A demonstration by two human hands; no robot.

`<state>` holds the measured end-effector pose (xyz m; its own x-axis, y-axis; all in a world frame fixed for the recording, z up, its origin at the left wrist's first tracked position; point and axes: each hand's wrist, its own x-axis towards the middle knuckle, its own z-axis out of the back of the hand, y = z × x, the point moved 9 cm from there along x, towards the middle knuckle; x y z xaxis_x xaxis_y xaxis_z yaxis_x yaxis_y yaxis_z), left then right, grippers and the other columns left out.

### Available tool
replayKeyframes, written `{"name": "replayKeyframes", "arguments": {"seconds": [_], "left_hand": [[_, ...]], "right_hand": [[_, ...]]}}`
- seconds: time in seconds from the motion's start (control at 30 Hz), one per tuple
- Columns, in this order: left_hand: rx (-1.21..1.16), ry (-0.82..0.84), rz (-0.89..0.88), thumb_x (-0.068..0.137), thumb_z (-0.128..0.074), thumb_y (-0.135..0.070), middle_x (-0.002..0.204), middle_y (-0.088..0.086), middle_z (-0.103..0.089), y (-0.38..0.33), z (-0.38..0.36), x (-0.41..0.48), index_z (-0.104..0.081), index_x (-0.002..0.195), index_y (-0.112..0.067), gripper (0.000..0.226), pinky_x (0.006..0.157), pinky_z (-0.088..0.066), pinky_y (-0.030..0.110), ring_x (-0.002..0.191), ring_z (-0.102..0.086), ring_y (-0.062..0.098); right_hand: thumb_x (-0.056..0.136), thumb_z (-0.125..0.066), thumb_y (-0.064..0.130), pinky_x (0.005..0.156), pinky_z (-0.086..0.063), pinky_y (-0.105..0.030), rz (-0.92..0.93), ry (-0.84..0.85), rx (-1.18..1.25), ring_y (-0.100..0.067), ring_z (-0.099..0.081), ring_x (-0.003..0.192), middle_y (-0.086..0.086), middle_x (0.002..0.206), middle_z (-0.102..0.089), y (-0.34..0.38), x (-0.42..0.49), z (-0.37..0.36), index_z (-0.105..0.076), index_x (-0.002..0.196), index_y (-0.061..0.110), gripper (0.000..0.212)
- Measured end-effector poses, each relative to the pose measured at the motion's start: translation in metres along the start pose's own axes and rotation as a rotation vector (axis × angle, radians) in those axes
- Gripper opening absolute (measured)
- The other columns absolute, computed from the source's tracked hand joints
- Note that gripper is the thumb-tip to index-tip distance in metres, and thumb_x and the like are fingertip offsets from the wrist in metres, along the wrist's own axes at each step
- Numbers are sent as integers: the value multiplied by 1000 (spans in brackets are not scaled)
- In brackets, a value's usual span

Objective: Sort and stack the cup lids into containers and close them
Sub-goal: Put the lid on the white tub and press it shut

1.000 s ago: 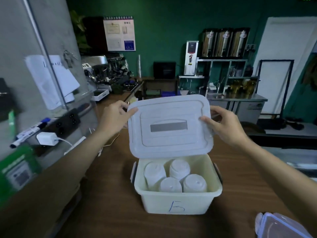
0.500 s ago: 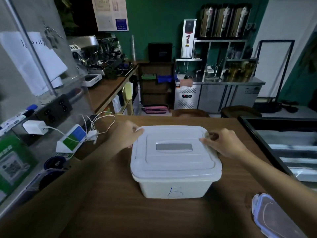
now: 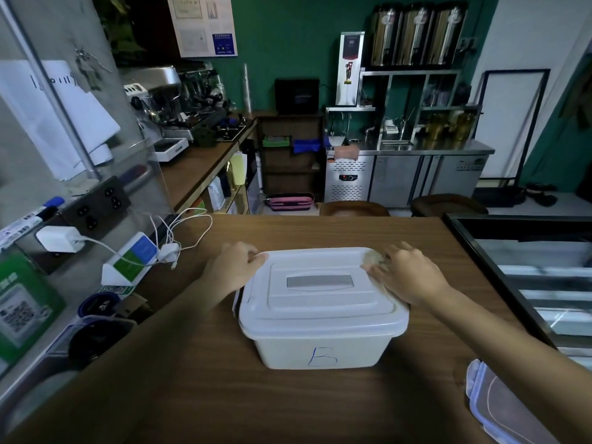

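While the lid (image 3: 320, 296) sits on the container (image 3: 320, 350) marked B, between my hands, my left hand (image 3: 234, 270) grips its far corner, thumb on top, fingers curled over the edge. My right hand (image 3: 407, 277) presses flat, fingers together, though blurred. Risk: uneven pressure under my fingers could leave the near rim unseated, so the side latch (image 3: 236, 303) below my left fingers would not catch.

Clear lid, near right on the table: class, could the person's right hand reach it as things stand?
Probably yes. The right hand only presses on the white lid, holding nothing, and bare table lies between it and the clear lid.
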<state>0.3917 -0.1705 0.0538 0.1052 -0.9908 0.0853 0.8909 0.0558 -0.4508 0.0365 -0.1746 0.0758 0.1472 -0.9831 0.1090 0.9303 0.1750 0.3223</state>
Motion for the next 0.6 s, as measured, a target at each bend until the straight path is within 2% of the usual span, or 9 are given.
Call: {"name": "replayKeyframes", "arguments": {"seconds": [0.1,0.17,0.23,0.3,0.43,0.6], "left_hand": [[19,42,-147,83,-55,-85,141,-3,-54,-20,1,-13,-58,146,-30,84,110,-44,50,136,-47,20],[72,170,-242,65,-39,-105,153,-12,-40,-34,-8,-28,-44,157,-34,116,118,-34,44,144,-35,13],[63,231,-261,58,-30,-110,162,-15,-30,-35,-17,-37,-36,161,-35,127,122,-28,39,151,-26,9],[-4,229,-242,62,-37,-106,164,-18,-25,-34,-20,-42,-34,162,-34,123,122,-28,35,152,-22,6],[40,188,-262,83,-58,-82,163,-20,-23,-38,-22,-47,-31,163,-36,97,120,-27,33,152,-20,4],[35,209,-244,80,-53,-87,164,-21,-22,-39,-19,-45,-32,163,-37,99,122,-31,40,153,-21,5]], "right_hand": [[92,-34,77,110,-43,-48,151,131,15,-25,-39,142,2,150,-43,17,-5,-9,-39,155,25,82],[89,-29,86,122,-30,-50,181,248,1,-19,-21,154,8,166,-24,23,-12,-20,-23,163,28,94],[88,-28,88,127,-17,-47,169,286,-6,-14,-5,158,13,171,-8,22,-16,-27,-17,164,29,98],[87,-27,88,128,-11,-43,158,288,32,-8,4,157,16,171,-1,21,-21,-31,-16,164,29,98],[90,-24,85,128,-10,-41,172,254,-7,-6,8,157,15,171,4,20,-28,-34,-12,165,31,93],[94,-27,80,126,-6,-37,189,257,-52,-10,4,158,11,172,0,27,-23,-28,-14,165,28,89]]}}
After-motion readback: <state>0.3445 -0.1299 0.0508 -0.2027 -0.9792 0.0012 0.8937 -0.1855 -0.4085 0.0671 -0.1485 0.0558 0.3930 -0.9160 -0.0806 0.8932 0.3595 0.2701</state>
